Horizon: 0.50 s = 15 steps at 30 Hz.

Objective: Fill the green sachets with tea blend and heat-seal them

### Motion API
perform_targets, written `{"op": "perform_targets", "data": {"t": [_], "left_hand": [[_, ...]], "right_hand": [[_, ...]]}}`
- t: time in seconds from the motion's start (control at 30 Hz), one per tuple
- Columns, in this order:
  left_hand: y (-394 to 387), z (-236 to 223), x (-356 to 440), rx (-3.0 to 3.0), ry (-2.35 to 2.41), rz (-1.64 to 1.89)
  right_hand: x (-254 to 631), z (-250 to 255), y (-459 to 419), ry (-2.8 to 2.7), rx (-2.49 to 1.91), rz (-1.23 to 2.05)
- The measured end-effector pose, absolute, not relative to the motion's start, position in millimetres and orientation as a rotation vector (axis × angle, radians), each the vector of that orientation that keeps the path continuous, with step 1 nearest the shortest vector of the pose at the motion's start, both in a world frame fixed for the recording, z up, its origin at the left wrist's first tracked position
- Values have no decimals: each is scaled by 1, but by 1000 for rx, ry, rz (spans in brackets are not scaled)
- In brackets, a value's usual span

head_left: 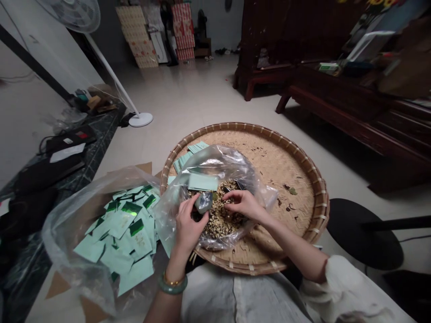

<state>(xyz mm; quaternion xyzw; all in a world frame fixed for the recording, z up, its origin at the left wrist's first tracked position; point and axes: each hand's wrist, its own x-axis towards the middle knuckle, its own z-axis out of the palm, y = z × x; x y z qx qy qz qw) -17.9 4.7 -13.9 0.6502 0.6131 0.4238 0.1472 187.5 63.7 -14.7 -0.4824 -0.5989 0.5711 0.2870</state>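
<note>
A round bamboo tray (289,188) at lower centre holds a clear plastic bag (222,161) of crumbled dried herbs (218,220). The raised left hand (190,229) grips a small grey-green lump (204,202); the right hand (244,204) curls onto the herbs, any grasp unclear.

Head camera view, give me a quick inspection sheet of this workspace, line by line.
Surface: round woven bamboo tray on a pale tiled floor.
Job's things: clear plastic bag holding chopped tan dried material; mint-green sachets with dark green labels in a second clear plastic bag.
Clutter: dark dried flecks on the tray; flat brown cardboard under the second bag.
Hands: left hand holds a small grey-green piece; right hand rests on the chopped material.
Cables: thin black cable on a dark stone counter.
Surroundings: white standing fan, dark wooden bench, stacked cartons.
</note>
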Motion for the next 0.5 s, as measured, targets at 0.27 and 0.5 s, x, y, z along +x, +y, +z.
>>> {"op": "perform_targets", "data": {"t": [0.27, 0.5], "left_hand": [[7, -12, -8, 2022, 1721, 1193], [9, -12, -1, 2064, 1650, 1203]], "right_hand": [[205, 54, 64, -1682, -1163, 1504], [197, 90, 64, -2221, -1117, 1110]]}}
